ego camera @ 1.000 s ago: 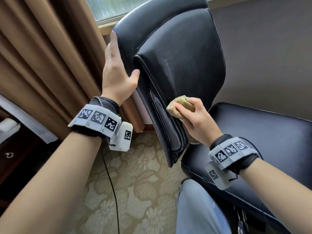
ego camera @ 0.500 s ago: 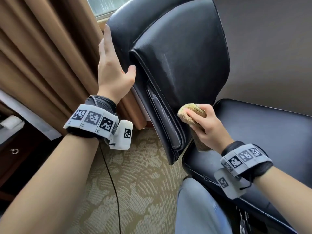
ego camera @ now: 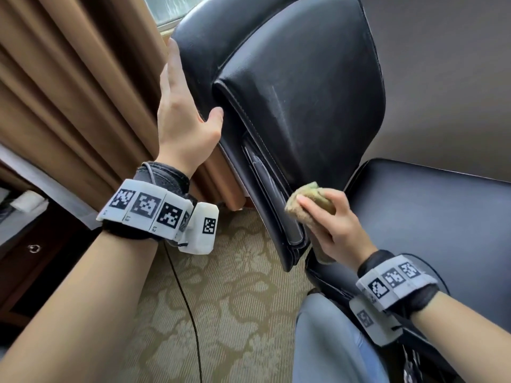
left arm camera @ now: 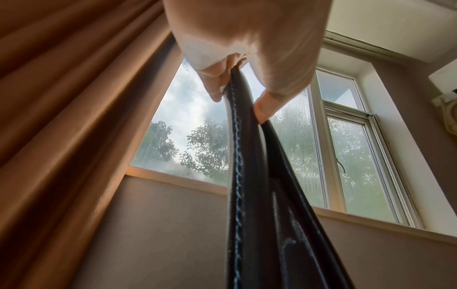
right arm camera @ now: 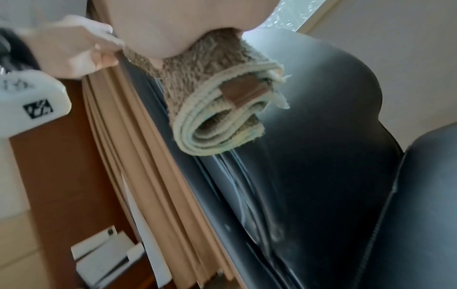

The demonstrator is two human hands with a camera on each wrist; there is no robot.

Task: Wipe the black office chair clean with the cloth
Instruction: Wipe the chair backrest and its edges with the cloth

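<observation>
The black leather office chair fills the head view, its backrest upright and its seat at the right. My left hand grips the backrest's left edge, fingers behind and thumb in front. My right hand holds a folded tan-green cloth against the lower left side of the backrest, just above the seat. In the right wrist view the cloth hangs rolled below my palm, against the backrest.
Brown curtains hang close on the left, before a window. Patterned carpet with a thin black cable lies below. A dark wooden cabinet stands at the far left. A knee in grey-blue trousers is by the seat.
My right hand has slid the cloth downward along the backrest's lower left side toward the seat. My left hand keeps its grip on the backrest edge.
</observation>
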